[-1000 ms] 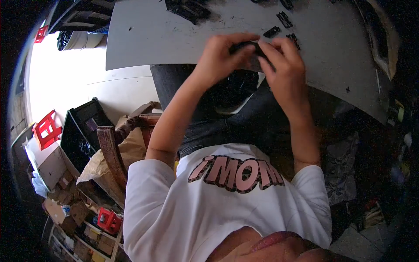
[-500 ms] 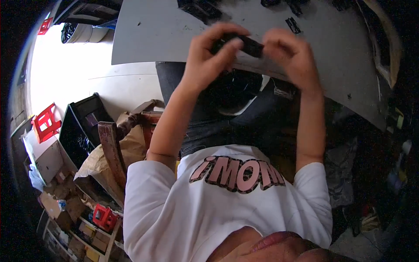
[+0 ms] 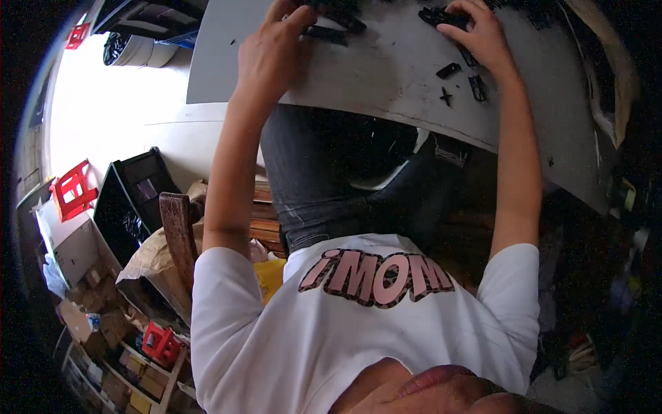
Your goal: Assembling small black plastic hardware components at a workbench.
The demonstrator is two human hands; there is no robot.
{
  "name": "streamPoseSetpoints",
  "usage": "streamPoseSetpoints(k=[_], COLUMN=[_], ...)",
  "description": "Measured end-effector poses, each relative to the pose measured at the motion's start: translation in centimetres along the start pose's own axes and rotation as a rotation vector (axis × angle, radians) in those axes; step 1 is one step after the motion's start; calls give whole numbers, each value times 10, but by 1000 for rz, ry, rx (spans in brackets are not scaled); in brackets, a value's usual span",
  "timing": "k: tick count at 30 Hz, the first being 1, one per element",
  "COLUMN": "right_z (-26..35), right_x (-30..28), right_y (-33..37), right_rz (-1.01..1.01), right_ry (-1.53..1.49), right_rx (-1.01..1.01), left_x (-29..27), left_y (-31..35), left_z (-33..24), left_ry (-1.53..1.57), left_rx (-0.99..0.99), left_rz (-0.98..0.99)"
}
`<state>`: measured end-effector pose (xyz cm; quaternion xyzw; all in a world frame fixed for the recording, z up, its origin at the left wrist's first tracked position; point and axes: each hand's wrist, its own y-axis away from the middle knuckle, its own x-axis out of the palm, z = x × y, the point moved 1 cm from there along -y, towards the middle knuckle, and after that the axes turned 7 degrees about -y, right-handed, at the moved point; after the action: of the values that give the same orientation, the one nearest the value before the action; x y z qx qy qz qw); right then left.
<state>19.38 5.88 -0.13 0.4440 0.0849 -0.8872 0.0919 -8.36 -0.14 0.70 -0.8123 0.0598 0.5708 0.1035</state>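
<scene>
My left hand (image 3: 267,55) reaches to the far edge of the view over the grey tabletop (image 3: 372,79). Its fingers are curled at a cluster of black plastic parts (image 3: 327,33), and the fingertips are partly cut off, so exactly what they pinch is hard to see. Further right, my right hand (image 3: 483,34) has thumb and fingers closed around a black plastic part (image 3: 438,16) low over the table. Below that hand lie a small black rectangular piece (image 3: 449,70), a black cross-shaped piece (image 3: 445,96) and a longer black piece (image 3: 477,87).
More black parts lie along the table's far side. Left of me stand a dark crate (image 3: 127,200), a red stool (image 3: 74,190), a brown paper bag (image 3: 155,265) and a wooden chair post (image 3: 178,234). A whitish bucket (image 3: 141,52) stands on the floor at far left.
My hands were together over the table's near edge with a dark part between them. They have moved apart and farther away, left and right. Small black pieces now show near the right hand.
</scene>
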Motion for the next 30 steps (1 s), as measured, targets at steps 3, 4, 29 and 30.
streamPoseSetpoints(k=[3,4,29,30], right_z=[-7,-1,-6,-6], right_x=[-2,-5,12,12], right_y=[4,12,136,139], right_rz=[-28,-128,-314,-363], right_ry=[-159,-156,323,282], right_rx=[30,89,89,80], left_x=[27,30,70,70], left_y=[7,10,45,45], left_z=[17,17,-65,-64], left_ry=[-115,-110,820,820], left_rx=[199,204,191,190], left_rz=[-338,-336,33,34])
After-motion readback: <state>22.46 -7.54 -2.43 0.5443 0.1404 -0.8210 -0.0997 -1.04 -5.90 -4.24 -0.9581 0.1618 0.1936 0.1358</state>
